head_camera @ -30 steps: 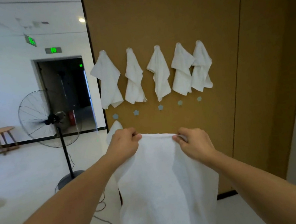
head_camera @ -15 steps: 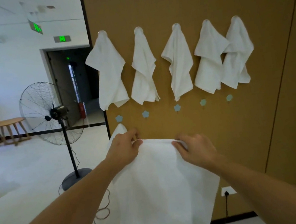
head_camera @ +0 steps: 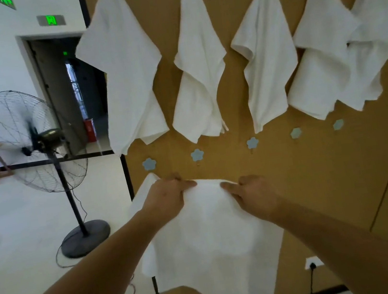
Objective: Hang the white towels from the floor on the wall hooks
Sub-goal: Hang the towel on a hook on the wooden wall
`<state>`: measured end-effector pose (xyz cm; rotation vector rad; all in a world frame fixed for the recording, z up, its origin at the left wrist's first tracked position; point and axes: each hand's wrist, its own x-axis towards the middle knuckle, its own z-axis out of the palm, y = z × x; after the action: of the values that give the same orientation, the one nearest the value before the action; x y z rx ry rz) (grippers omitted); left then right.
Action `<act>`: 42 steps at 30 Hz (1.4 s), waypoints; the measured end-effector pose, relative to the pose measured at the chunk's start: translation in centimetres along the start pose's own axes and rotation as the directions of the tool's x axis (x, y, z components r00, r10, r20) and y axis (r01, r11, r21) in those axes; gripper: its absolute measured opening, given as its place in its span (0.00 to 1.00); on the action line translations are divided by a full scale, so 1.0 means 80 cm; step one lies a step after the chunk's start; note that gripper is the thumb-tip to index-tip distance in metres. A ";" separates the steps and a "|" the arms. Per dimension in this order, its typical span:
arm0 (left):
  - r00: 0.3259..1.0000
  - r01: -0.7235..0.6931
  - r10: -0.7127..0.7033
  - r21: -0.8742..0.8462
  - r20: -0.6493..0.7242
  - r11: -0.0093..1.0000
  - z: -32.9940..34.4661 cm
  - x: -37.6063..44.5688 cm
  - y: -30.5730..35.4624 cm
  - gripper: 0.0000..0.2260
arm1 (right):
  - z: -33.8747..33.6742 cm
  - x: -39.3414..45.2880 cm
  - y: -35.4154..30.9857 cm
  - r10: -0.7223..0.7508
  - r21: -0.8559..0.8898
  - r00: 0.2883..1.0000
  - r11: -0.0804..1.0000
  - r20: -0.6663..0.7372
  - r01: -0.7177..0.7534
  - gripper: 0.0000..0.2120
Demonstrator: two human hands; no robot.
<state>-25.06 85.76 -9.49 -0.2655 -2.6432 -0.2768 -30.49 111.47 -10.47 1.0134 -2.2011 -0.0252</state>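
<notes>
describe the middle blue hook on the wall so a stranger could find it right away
On the brown wall, five white towels hang above a row of five blue flower hooks. The middle hook is third from either end, bare, under the third towel.

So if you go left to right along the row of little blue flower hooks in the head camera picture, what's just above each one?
Every blue hook is bare. Above them, left to right: first hung towel → second towel → third towel → fourth towel → fifth towel, which overlaps the fourth's edge.
</notes>
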 end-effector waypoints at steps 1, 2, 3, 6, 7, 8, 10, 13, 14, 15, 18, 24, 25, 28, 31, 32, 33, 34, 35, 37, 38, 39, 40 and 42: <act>1.000 0.011 -0.012 0.034 0.028 0.999 0.010 0.011 -0.009 0.20 | 0.017 0.011 0.006 0.011 0.012 1.000 1.000 0.004 -0.011 0.20; 0.998 0.024 -0.027 0.068 0.050 0.997 0.019 0.022 -0.017 0.21 | 0.035 0.023 0.012 0.021 0.022 1.000 1.000 0.002 -0.021 0.20; 0.997 0.034 -0.040 0.107 0.059 0.994 0.028 0.034 -0.023 0.23 | 0.051 0.035 0.019 0.034 0.033 0.999 0.999 -0.002 -0.034 0.20; 0.996 0.067 -0.078 0.214 0.042 0.974 0.048 0.070 -0.039 0.25 | 0.099 0.075 0.039 0.073 0.055 0.997 0.996 -0.023 -0.071 0.17; 0.995 0.082 -0.092 0.221 0.037 0.972 0.054 0.083 -0.044 0.25 | 0.115 0.088 0.046 0.086 0.059 0.996 0.995 -0.031 -0.084 0.16; 0.994 0.093 -0.104 0.224 0.037 0.970 0.062 0.096 -0.048 0.25 | 0.130 0.101 0.054 0.093 0.070 0.995 0.993 -0.033 -0.091 0.16; 0.990 0.108 -0.129 0.254 0.065 0.961 0.079 0.119 -0.056 0.25 | 0.155 0.120 0.067 0.114 0.102 0.993 0.988 -0.024 -0.111 0.16; 0.964 0.177 -0.229 0.322 0.133 0.930 0.109 0.148 -0.066 0.23 | 0.190 0.133 0.077 0.137 0.134 0.990 0.982 -0.041 -0.131 0.15; 0.952 0.209 -0.268 0.328 0.147 0.921 0.122 0.152 -0.071 0.23 | 0.205 0.134 0.078 0.157 0.198 0.986 0.969 -0.048 -0.145 0.15; 0.947 0.229 -0.283 0.299 0.151 0.926 0.131 0.152 -0.072 0.23 | 0.215 0.130 0.077 0.189 0.268 0.980 0.949 -0.061 -0.167 0.14; 0.958 0.253 -0.259 0.059 0.122 0.966 0.164 0.151 -0.070 0.22 | 0.255 0.117 0.060 0.293 0.463 0.948 0.862 -0.120 -0.208 0.14; 0.924 0.375 -0.382 -0.123 -0.034 0.919 0.207 0.154 -0.054 0.13 | 0.294 0.110 -0.002 0.545 0.816 0.836 0.450 0.071 -0.363 0.20; 0.934 0.346 -0.353 -0.097 -0.059 0.933 0.213 0.149 -0.053 0.12 | 0.296 0.105 -0.006 0.541 0.789 0.840 0.500 0.039 -0.358 0.21; 0.952 0.284 -0.278 0.032 -0.132 0.958 0.234 0.130 -0.055 0.09 | 0.306 0.091 -0.005 0.531 0.653 0.840 0.676 -0.112 -0.341 0.19; 0.937 0.344 -0.341 0.040 -0.073 0.938 0.254 0.118 -0.053 0.09 | 0.313 0.080 -0.004 0.504 0.500 0.855 0.776 -0.125 -0.384 0.14; 0.921 0.388 -0.388 -0.011 -0.023 0.922 0.260 0.115 -0.052 0.09 | 0.311 0.078 -0.008 0.521 0.539 0.849 0.742 -0.089 -0.399 0.13; 0.897 0.441 -0.440 -0.070 0.027 0.895 0.265 0.115 -0.051 0.10 | 0.308 0.079 -0.013 0.546 0.610 0.837 0.676 -0.040 -0.412 0.13; 0.871 0.491 -0.488 -0.142 0.061 0.859 0.268 0.117 -0.050 0.10 | 0.304 0.080 -0.020 0.574 0.679 0.819 0.597 0.010 -0.427 0.12; 0.848 0.528 -0.524 -0.225 0.081 0.819 0.269 0.118 -0.048 0.10 | 0.300 0.082 -0.027 0.608 0.720 0.792 0.529 0.046 -0.448 0.11; 0.839 0.529 -0.536 -0.363 0.089 0.767 0.269 0.119 -0.050 0.10 | 0.296 0.084 -0.037 0.690 0.743 0.716 0.424 0.105 -0.518 0.10; 0.852 0.503 -0.516 -0.413 0.091 0.759 0.267 0.119 -0.051 0.10 | 0.293 0.086 -0.042 0.721 0.746 0.676 0.365 0.152 -0.558 0.11; 0.868 0.475 -0.486 -0.462 0.104 0.749 0.265 0.117 -0.055 0.10 | 0.292 0.087 -0.045 0.738 0.746 0.642 0.305 0.207 -0.591 0.11; 0.883 0.450 -0.450 -0.500 0.130 0.740 0.263 0.114 -0.059 0.11 | 0.289 0.089 -0.049 0.745 0.745 0.610 0.239 0.271 -0.623 0.12; 0.904 0.427 -0.371 -0.500 0.213 0.753 0.258 0.111 -0.069 0.13 | 0.280 0.093 -0.052 0.737 0.719 0.538 0.102 0.409 -0.687 0.12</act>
<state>-42.94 86.63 -24.16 0.1316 -2.6394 -1.1897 -44.64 97.80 -24.20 0.1375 -2.3990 1.6777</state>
